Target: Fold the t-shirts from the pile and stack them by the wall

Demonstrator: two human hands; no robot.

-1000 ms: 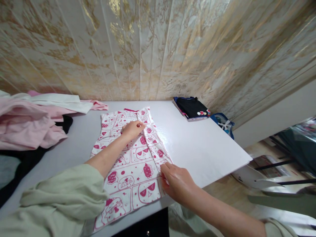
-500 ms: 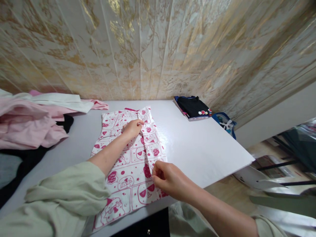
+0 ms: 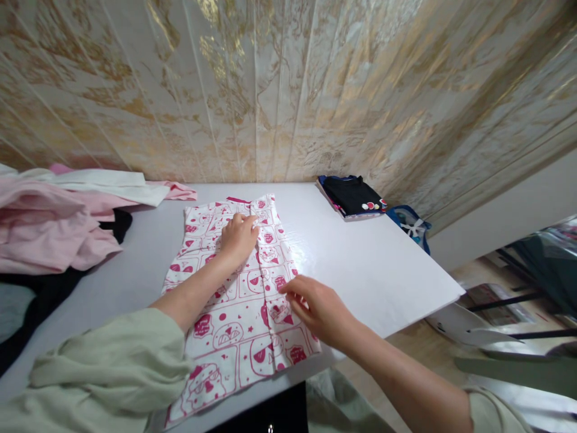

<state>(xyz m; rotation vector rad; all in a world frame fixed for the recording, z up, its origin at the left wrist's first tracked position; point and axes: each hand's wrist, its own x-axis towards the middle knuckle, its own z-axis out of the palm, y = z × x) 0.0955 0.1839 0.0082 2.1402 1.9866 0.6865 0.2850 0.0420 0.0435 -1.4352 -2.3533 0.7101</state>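
Shirt (image 3: 243, 316) lies beneath the left hand (image 3: 238, 240), grip unclear; the right hand (image 3: 315, 304), loose, is over the shirt's folded side, which a drag could crease.

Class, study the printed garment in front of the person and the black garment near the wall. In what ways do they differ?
The printed garment is white with pink-red drawings; the black garment is dark with small prints near one corner.
The printed garment lies long; the black garment is folded compactly.
The left hand rests on the printed garment, none on the black garment.
Both lie on the table.
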